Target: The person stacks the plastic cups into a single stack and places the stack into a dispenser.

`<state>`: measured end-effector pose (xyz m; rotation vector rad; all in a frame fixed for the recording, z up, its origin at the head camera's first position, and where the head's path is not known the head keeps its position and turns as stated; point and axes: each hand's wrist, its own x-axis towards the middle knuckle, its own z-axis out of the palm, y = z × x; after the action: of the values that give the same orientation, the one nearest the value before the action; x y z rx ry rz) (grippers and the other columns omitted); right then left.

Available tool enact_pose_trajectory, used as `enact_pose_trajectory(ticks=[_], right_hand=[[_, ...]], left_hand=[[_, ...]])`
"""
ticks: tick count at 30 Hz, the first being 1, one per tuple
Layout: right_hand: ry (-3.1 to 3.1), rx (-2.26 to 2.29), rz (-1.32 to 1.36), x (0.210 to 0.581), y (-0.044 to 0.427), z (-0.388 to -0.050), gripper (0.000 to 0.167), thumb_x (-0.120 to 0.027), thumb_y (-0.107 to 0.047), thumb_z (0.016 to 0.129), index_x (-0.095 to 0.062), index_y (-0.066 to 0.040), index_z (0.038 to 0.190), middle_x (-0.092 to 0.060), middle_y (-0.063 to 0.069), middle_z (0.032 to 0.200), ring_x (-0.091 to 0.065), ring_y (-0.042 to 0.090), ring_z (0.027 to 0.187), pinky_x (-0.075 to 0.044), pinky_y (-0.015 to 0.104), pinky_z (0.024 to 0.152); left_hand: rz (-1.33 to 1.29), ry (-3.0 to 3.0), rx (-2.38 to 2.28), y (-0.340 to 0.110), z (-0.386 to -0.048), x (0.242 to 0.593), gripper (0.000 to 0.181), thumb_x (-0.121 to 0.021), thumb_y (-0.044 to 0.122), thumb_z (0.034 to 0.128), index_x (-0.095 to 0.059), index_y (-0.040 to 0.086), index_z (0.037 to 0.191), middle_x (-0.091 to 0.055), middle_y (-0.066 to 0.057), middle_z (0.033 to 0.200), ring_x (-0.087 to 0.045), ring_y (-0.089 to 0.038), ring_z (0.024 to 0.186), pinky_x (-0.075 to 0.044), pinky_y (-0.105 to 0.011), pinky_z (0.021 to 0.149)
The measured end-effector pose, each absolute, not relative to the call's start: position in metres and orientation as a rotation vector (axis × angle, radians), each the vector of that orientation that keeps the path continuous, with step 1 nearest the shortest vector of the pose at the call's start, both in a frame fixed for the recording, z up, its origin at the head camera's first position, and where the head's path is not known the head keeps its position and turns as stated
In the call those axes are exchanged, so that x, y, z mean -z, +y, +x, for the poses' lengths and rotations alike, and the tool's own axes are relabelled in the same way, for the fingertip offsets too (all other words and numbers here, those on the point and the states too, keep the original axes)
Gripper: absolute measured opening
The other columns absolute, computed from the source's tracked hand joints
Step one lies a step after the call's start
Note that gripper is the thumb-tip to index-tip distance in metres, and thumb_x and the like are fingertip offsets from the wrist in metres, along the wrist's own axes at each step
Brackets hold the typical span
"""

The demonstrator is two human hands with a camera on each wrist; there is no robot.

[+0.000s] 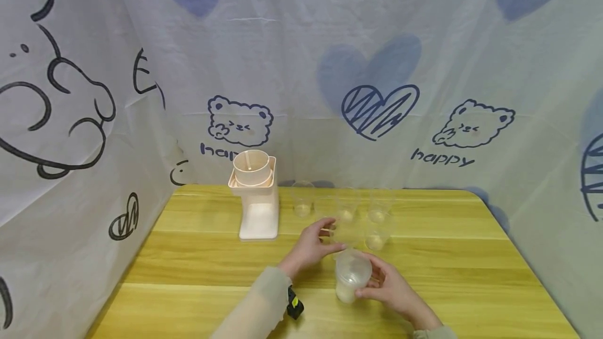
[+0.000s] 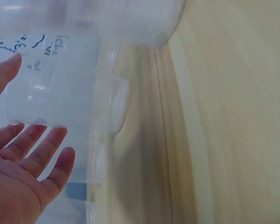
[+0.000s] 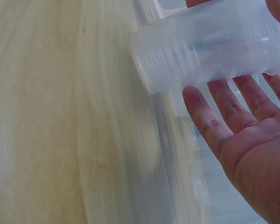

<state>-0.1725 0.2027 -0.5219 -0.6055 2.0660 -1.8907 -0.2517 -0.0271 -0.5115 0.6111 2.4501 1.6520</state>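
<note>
My right hand [image 1: 391, 286] grips a nested stack of clear plastic cups [image 1: 347, 282] low over the front middle of the table, thumb on the near side. In the right wrist view the stack [image 3: 200, 46] lies between the thumb and the fingers. Just beyond it, my left hand [image 1: 308, 247] holds a single clear plastic cup [image 1: 347, 233] by its side, fingers and thumb around it. The left wrist view shows this cup [image 2: 70, 100] with fingertips at its wall. Whether its base touches the table, I cannot tell.
Several clear plastic cups [image 1: 303, 204] stand behind my hands, toward the table's back edge. To their left is a pale pink stand [image 1: 259, 218] with a round holder [image 1: 252, 170] on top. A printed cloth [image 1: 301, 67] hangs behind the wooden table [image 1: 452, 266].
</note>
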Motion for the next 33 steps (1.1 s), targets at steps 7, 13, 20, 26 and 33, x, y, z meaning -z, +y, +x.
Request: enact_pose_trajectory(ticks=[7,13,20,26,33], right_hand=[[2.069,1.884,-0.614,0.520,0.201,-0.172,0.077,-0.078,-0.003,0.082,-0.035,0.009,0.145,-0.047,0.033,0.134,-0.057,0.023,0.116,-0.050,0.033,0.093],[2.048,1.890,-0.594,0.519,0.200,-0.172,0.077,-0.078,-0.003,0.083,-0.034,0.009,0.145,-0.047,0.032,0.133,-0.056,0.028,0.116,-0.050,0.032,0.092],[2.060,1.895,-0.607,0.521,0.199,-0.172,0.076,-0.078,-0.002,0.082,-0.035,0.009,0.145,-0.048,0.033,0.133,-0.057,0.023,0.115,-0.050,0.033,0.093],[2.060,1.895,-0.607,0.520,0.198,-0.173,0.076,-0.078,-0.002,0.083,-0.035,0.009,0.145,-0.048,0.032,0.133,-0.056,0.027,0.116,-0.051,0.033,0.092],[2.078,1.888,-0.632,0.521,0.198,-0.174,0.077,-0.078,-0.002,0.082,-0.036,0.006,0.146,-0.046,0.032,0.134,-0.055,0.028,0.115,-0.051,0.034,0.092]], left_hand=[[0.554,2.428,-1.731,-0.048,-0.247,0.515,0.070,-0.084,0.024,0.0802,-0.049,0.002,0.137,-0.057,-0.018,0.128,-0.058,-0.029,0.108,-0.050,-0.047,0.092],[0.551,2.463,-1.724,-0.060,-0.246,0.515,0.075,-0.084,0.023,0.0789,-0.047,-0.001,0.139,-0.055,-0.021,0.126,-0.056,-0.032,0.107,-0.049,-0.052,0.091],[0.543,2.460,-1.725,-0.064,-0.246,0.514,0.075,-0.084,0.024,0.0789,-0.047,0.001,0.140,-0.053,-0.021,0.133,-0.055,-0.035,0.115,-0.047,-0.050,0.096],[0.525,2.451,-1.786,-0.066,-0.246,0.511,0.069,-0.084,0.021,0.0796,-0.049,0.002,0.136,-0.057,-0.019,0.129,-0.057,-0.038,0.115,-0.046,-0.051,0.097],[0.532,2.517,-1.840,-0.071,-0.245,0.493,0.066,-0.084,0.022,0.0787,-0.052,0.003,0.133,-0.061,-0.010,0.120,-0.058,-0.034,0.109,-0.047,-0.049,0.092]])
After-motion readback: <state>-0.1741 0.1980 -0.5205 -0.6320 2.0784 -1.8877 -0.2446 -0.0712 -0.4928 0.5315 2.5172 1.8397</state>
